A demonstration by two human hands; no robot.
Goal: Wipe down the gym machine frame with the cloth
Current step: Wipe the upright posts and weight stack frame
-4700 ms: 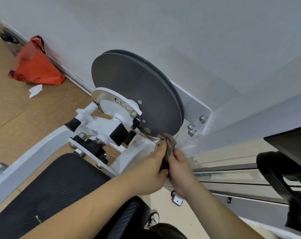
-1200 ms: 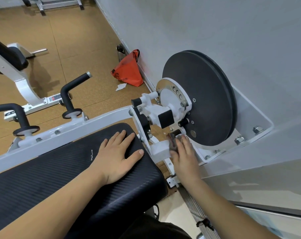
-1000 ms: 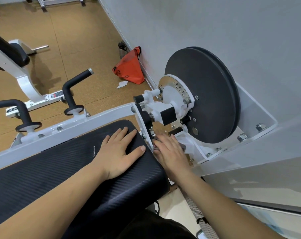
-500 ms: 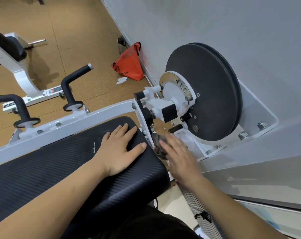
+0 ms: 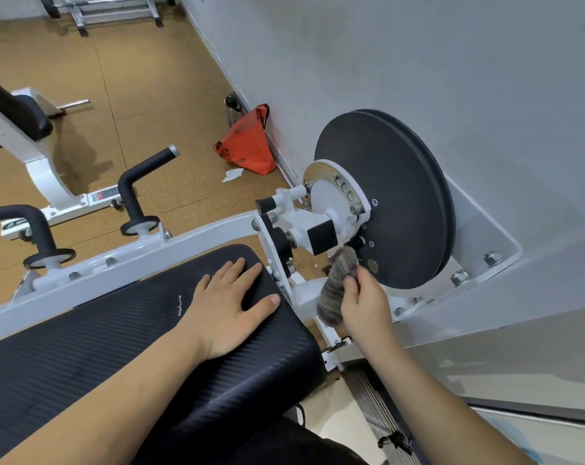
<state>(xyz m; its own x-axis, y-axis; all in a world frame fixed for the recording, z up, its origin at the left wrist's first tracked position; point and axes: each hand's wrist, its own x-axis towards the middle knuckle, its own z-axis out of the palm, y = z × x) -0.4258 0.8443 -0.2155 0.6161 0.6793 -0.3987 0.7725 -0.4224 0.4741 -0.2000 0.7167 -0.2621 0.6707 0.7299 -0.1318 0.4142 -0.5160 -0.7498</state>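
In the head view the fingers (image 5: 351, 290) of the right hand (image 5: 365, 307) curl round the bunched cloth (image 5: 336, 283), which lies on the white frame (image 5: 304, 293) just left of them, below the disc (image 5: 395, 203); it is best to rub firmly along the bar, with the left hand (image 5: 227, 303) flat on the pad (image 5: 116, 330) for support.

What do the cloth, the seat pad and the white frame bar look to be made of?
Cloth: soft knit or terry fabric, mottled grey-brown, fuzzy and bunched. Seat pad: black vinyl-like cover, ribbed texture with dull sheen, probably padded. Frame bar: likely steel, glossy white paint, metal bolt heads along it.
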